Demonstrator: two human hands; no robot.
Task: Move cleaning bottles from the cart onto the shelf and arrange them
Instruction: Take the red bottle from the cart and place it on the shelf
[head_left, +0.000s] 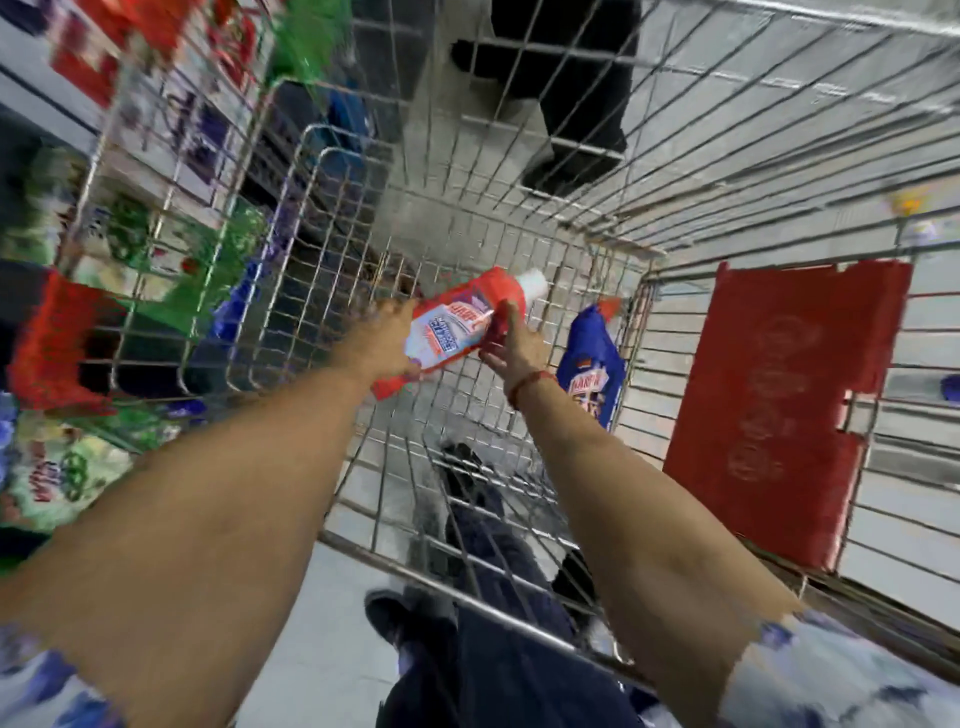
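Both my arms reach down into a wire shopping cart (519, 171). A red cleaning bottle (457, 322) with a white cap and a white-and-blue label lies tilted between my hands, cap pointing away to the upper right. My left hand (387, 343) grips its lower left side and my right hand (517, 345) holds its right side. A blue cleaning bottle (592, 358) with a red cap leans against the cart's right wall, just right of my right wrist. The view is blurred by motion.
Store shelves (104, 218) with green, red and purple packages run along the left of the cart. A red plastic flap (779, 415) hangs on the cart's right end. My legs and shoes (467, 597) show through the cart's wire bottom. Someone in black (571, 104) stands beyond the cart.
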